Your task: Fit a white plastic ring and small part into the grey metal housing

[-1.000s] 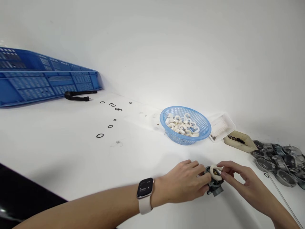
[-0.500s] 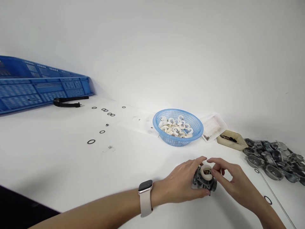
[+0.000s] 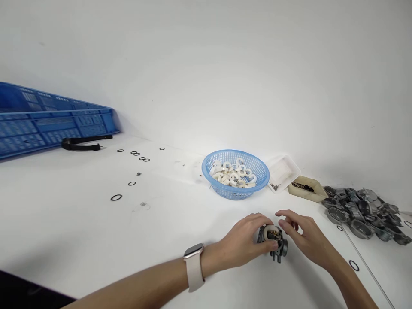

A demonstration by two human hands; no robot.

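From the head camera, I see my left hand pinching the small gray carburetor on the white table, at 6 o'clock from the blue basket. The white float now sits lower than 1 second ago. My right hand has let go, fingers loosely spread.

I see a small grey cast-metal carburettor body just above the white table, tilted, its open face toward me. A white ring-shaped plastic float sits on that face, brass parts inside; seemingly seated, partly hidden.
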